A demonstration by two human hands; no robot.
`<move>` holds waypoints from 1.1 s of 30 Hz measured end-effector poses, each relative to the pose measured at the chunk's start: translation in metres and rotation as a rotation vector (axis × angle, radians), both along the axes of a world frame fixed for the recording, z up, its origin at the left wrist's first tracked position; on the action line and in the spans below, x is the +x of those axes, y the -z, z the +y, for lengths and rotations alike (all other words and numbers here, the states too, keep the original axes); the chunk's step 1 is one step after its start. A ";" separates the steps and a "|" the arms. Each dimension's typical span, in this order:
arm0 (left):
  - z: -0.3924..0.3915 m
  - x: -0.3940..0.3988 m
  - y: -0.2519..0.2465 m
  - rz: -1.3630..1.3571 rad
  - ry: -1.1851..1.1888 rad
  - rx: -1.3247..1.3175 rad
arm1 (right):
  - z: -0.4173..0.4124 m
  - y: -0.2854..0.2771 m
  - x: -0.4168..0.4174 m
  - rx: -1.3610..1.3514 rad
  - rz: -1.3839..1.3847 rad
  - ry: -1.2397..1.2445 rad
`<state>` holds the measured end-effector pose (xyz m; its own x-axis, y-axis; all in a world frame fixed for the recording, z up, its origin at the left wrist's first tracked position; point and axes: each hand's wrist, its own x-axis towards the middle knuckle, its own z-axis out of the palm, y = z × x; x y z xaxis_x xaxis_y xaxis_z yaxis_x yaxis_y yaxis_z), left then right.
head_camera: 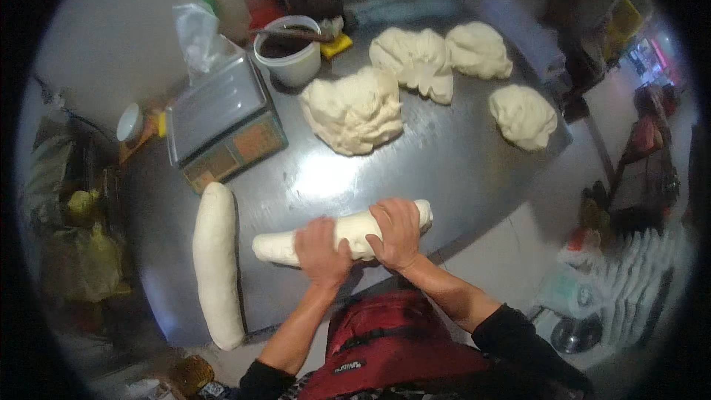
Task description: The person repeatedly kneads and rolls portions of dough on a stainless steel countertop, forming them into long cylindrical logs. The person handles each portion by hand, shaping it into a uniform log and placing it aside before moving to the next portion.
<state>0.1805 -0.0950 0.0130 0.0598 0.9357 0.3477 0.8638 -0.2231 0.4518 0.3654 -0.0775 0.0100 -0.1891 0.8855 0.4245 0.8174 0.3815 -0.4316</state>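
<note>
A thick roll of pale dough (354,229) lies slantwise on the steel table near its front edge. My left hand (323,250) rests on the roll left of its middle, slightly blurred, fingers over the top. Nearer the roll's right end, my right hand (395,233) lies over it, thumb towards me. Both palms hide parts of the dough. To the left, a longer smooth dough log (216,266) lies roughly at right angles to the roll. Several rough lumps of dough sit farther back, the nearest a large dough lump (353,111) with a folded, torn surface.
A weighing scale (219,116) with a steel pan stands at the back left. Beside it is a white plastic tub (289,55) of dark contents, a utensil across its rim. The steel table's (444,172) right edge slants towards me. A small white bowl (130,122) stands far left.
</note>
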 end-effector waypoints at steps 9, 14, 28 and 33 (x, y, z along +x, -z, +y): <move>-0.013 -0.015 0.107 0.191 0.021 0.360 | -0.005 0.087 0.000 0.180 -0.017 0.022; 0.075 -0.014 0.063 0.171 0.050 0.120 | 0.078 0.054 0.005 0.195 -0.008 0.004; 0.085 0.040 0.028 0.104 0.053 -0.021 | 0.115 0.063 0.078 -0.490 0.546 -0.192; 0.043 0.052 0.064 0.255 0.093 0.144 | 0.025 0.041 0.048 -0.013 0.290 0.105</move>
